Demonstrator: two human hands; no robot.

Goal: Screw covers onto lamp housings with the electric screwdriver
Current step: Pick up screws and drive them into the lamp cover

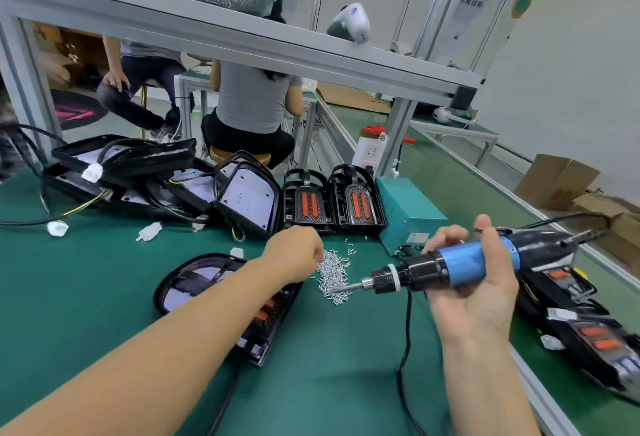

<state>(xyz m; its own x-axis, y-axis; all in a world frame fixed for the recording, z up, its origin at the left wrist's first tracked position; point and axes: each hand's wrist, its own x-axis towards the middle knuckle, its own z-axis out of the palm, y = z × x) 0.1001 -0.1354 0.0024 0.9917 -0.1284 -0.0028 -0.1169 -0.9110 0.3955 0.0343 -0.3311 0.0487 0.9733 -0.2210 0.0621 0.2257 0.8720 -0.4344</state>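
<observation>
On green mat [329, 383], open room lying near front edge; right hand [478, 283] gripping electric screwdriver [460, 264], tip touching screw pile [334, 273]; left hand [294, 255], fingers curled, reaching over lamp housing [194, 283].

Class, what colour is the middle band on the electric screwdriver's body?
Bright blue, between black ends of the electric screwdriver, seen in the head view.
</observation>
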